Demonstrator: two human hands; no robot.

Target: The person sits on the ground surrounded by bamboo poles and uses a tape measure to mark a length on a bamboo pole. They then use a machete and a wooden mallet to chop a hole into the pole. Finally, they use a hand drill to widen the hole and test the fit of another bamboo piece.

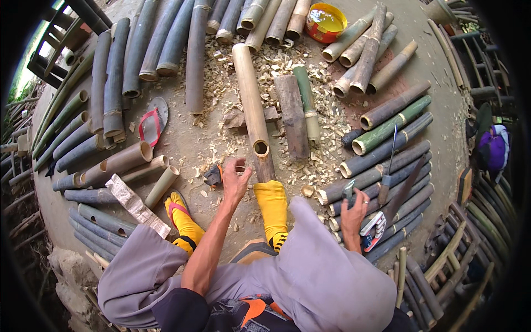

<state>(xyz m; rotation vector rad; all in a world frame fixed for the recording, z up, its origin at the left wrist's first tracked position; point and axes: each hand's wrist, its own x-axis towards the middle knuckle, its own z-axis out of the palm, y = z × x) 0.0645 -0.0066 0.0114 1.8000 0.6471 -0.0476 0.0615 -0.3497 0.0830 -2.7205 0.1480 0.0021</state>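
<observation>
My left hand (pixel 237 180) hovers beside the near end of a pale, scraped bamboo tube (pixel 250 99), fingers curved and apart, holding nothing I can see. A dark opening shows in the tube's upper side near that end, and my foot in a yellow sock (pixel 271 205) is against it. My right hand (pixel 353 216) is closed around a small grey-green object (pixel 348 189) whose kind I cannot make out. Close to that hand lie a handsaw (pixel 376 227) with a white and red grip and a thin-bladed tool (pixel 385 185) with a wooden handle, both on dark bamboo tubes.
Wood chips (pixel 326 119) litter the ground around a wooden block (pixel 292 116) and a green bamboo piece (pixel 306 102). Bamboo tubes (pixel 113 83) fan around me. A red and yellow bucket (pixel 325 23) of liquid stands at the far side; a loose sandal (pixel 154 120) lies at left.
</observation>
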